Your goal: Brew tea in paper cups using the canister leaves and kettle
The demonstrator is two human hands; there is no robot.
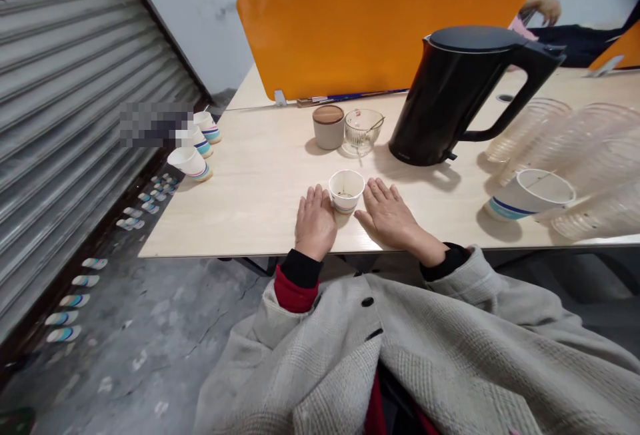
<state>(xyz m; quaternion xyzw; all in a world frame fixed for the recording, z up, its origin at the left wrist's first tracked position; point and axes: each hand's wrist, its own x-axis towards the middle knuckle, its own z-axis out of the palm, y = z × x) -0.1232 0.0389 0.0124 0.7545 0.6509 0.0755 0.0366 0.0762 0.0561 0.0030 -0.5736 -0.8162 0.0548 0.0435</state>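
A white paper cup [346, 190] with dark bits at its bottom stands upright near the table's front edge. My left hand [316, 223] lies flat on the tabletop just left of this cup, its fingers stretched forward. On the cup's other side my right hand [389, 214] rests palm down, fingers extended and thumb pointing toward the cup. Neither hand grips anything. Beyond the cup are a grey canister [328, 130] with a wooden lid and a ribbed glass bowl [361, 130] with a thin utensil in it. A black electric kettle [440, 98] stands behind my right hand.
Several clear plastic cups [590, 148] and another paper cup [525, 196] occupy the right side. Several paper cups [191, 163] line the table's left edge; more stand on the floor [160, 328]. An orange divider [340, 35] crosses the back. Another person's hand [547, 7] shows behind it.
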